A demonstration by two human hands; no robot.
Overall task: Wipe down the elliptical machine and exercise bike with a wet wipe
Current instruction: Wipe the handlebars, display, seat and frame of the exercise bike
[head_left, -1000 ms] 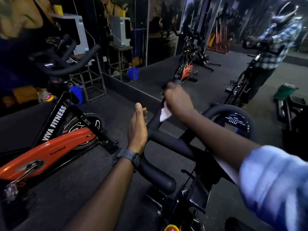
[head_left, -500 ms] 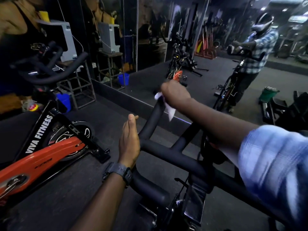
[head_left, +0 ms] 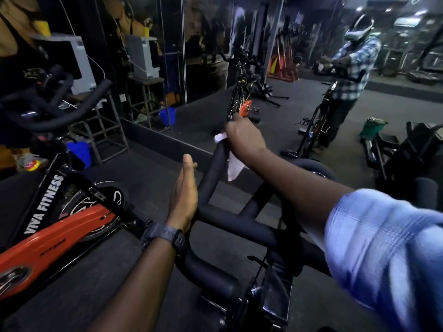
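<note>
Black padded handlebars (head_left: 230, 219) of an exercise bike fill the middle of the view. My right hand (head_left: 244, 137) is closed around the far tip of the left forward bar, pressing a white wet wipe (head_left: 233, 165) against it; one end of the wipe hangs loose below my fist. My left hand (head_left: 183, 192) rests flat against the near left bend of the handlebars, fingers straight and together, holding nothing. A dark watch (head_left: 167, 233) is on that wrist.
A second orange and black exercise bike (head_left: 55, 226) marked VIVA FITNESS stands close on the left. A wall mirror (head_left: 275, 56) ahead reflects a person in a checked shirt. A blue bucket (head_left: 80, 152), a metal stand (head_left: 107, 130) and a dark bench (head_left: 407, 149) lie around.
My right hand has slid the wipe forward along the bar to its far tip. My left hand has stayed against the near bend.
</note>
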